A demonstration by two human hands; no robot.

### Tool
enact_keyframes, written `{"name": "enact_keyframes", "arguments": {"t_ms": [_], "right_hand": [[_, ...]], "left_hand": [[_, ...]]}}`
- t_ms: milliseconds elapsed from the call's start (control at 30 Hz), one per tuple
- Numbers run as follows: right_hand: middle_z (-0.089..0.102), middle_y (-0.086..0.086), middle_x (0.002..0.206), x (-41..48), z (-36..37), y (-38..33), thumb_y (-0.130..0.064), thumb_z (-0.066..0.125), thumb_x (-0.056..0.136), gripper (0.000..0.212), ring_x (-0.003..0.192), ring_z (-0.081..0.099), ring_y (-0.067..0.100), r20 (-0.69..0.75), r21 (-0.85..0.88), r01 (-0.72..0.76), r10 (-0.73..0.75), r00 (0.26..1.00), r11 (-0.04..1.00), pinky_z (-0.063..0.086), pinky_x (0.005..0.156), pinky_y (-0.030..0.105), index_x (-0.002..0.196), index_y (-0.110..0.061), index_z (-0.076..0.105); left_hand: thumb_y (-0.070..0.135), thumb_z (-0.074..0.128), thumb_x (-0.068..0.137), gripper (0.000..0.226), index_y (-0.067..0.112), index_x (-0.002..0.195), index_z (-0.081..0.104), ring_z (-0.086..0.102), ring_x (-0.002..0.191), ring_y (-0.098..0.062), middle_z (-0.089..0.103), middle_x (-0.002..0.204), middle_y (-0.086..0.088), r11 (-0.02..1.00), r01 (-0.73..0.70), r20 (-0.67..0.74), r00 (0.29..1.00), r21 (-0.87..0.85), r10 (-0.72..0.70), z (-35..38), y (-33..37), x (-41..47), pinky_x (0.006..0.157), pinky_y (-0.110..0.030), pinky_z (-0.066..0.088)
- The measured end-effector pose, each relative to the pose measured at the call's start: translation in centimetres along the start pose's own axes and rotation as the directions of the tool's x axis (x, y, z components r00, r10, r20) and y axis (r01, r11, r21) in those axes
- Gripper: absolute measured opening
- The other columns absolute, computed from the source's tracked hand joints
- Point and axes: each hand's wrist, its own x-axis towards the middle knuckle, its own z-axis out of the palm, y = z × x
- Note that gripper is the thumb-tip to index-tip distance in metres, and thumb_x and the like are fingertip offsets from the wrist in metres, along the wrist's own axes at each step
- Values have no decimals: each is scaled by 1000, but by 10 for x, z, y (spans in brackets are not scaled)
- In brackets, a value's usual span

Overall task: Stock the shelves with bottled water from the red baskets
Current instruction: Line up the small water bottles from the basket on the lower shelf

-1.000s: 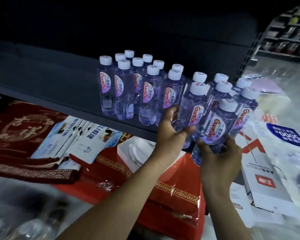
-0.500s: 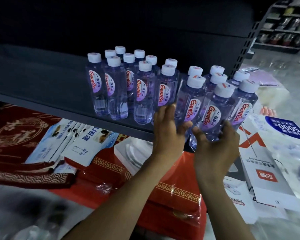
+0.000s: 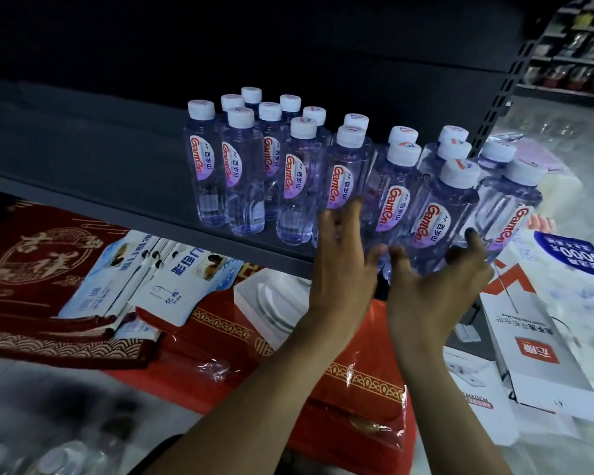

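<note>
As I log it, Ganten water bottles (image 3: 242, 173), white-capped, stand clustered at the right end of the dark shelf (image 3: 83, 159). My left hand (image 3: 343, 269) and right hand (image 3: 436, 289), fingers spread and gripping nothing, are at the front bottles' bases.

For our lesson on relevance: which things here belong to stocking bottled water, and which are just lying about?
Belongs to the job: water bottles, grey shelf, left hand, right hand.
Lying about: red wrapped packs, blue-and-white packets, white boxes.
</note>
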Motion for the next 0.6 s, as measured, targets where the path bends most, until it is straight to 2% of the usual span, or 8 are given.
{"name": "enact_keyframes", "arguments": {"t_ms": [67, 133, 167, 233, 300, 400, 600], "right_hand": [[45, 12, 125, -4, -4, 2, -5, 75, 75, 66, 102, 41, 3, -4, 12, 32, -32, 999, 999, 28, 79, -7, 132, -5, 43], [50, 11, 121, -5, -7, 5, -3, 71, 72, 59, 108, 48, 15, -8, -18, 71, -71, 997, 997, 30, 81, -3, 126, -4, 47], [52, 8, 120, -5, -7, 6, -5, 71, 71, 58, 111, 51, 20, -11, -33, 89, -89, 996, 996, 35, 84, 3, 125, -6, 49], [56, 2, 121, -3, -6, 5, -15, 75, 74, 59, 112, 55, 24, -24, -81, 89, -91, 996, 993, 47, 88, 26, 128, -15, 50], [56, 2, 123, -1, -3, 4, -21, 78, 77, 61, 112, 56, 25, -41, -141, 86, -93, 995, 986, 49, 86, 40, 130, -18, 49], [55, 3, 126, 3, 3, 4, -23, 79, 79, 62, 111, 59, 27, -45, -164, 88, -97, 994, 982, 51, 84, 44, 132, -18, 48], [52, 2, 130, 8, 12, 8, -23, 77, 81, 63, 107, 64, 26, -45, -214, 69, -81, 996, 974, 48, 82, 39, 135, -21, 44]], "left_hand": [[13, 72, 86, 65, 18, 142, 38, 37, 135, -16, 37, 144, -8, 1000, 12, 29, 1000, 11, -12, 0, 0, -4, 104, -22, 38], [12, 70, 88, 65, 19, 144, 37, 35, 139, -21, 38, 147, -8, 999, 12, 25, 1000, 41, -13, 2, -1, -8, 104, -24, 34], [12, 69, 88, 64, 18, 144, 37, 35, 139, -22, 39, 147, -8, 999, 19, 18, 1000, 43, -20, 3, -1, -8, 104, -25, 35], [9, 68, 88, 62, 19, 141, 38, 38, 137, -22, 41, 144, -7, 999, 50, 9, 999, 15, -51, 5, -1, -7, 107, -32, 40], [7, 68, 87, 60, 19, 138, 39, 43, 133, -22, 45, 139, -6, 998, 60, -11, 998, -2, -60, 7, 0, -6, 104, -41, 45], [5, 69, 86, 60, 17, 138, 41, 44, 130, -22, 47, 136, -5, 997, 75, -32, 997, 0, -75, 12, 0, -3, 102, -43, 46], [3, 68, 86, 57, 14, 136, 43, 45, 128, -26, 49, 132, -9, 997, 72, -72, 995, 27, -70, 19, 1, 0, 99, -46, 46]]}}
